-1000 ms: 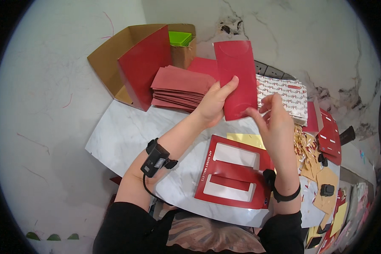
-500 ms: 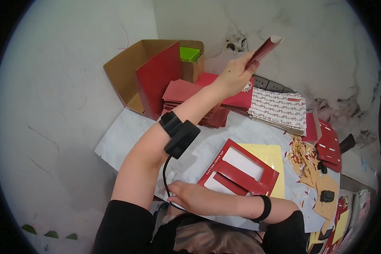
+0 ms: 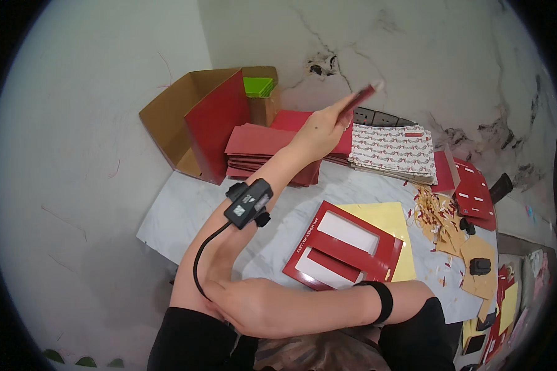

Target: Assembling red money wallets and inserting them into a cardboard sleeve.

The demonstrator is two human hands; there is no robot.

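My left hand (image 3: 320, 133) is raised over the back of the table, its fingers closed round a slim dark red paper piece (image 3: 357, 102) with a pale far end. Motion blurs that piece, so its exact kind does not show. Lower down, my right hand (image 3: 236, 304) lies against my left arm near the elbow, its fingers mostly hidden there. Below the left hand sit a stack of red paper pieces (image 3: 257, 141) and a pile of white bow-patterned paper pieces (image 3: 393, 148). A red window frame card (image 3: 346, 252) lies on a yellow sheet (image 3: 408, 260) nearer to me.
An open cardboard box (image 3: 164, 120) with a red panel (image 3: 218, 127) stands at the back left, a green basket (image 3: 258, 86) beside it. A power strip (image 3: 377, 117) runs along the wall. Paper scraps (image 3: 436, 213) and a small black device (image 3: 480, 266) lie at the right.
My left hand has come down and left with the red paper piece. My right hand has moved left, from beside the cable to my left arm near the elbow. The whole view has shifted slightly.
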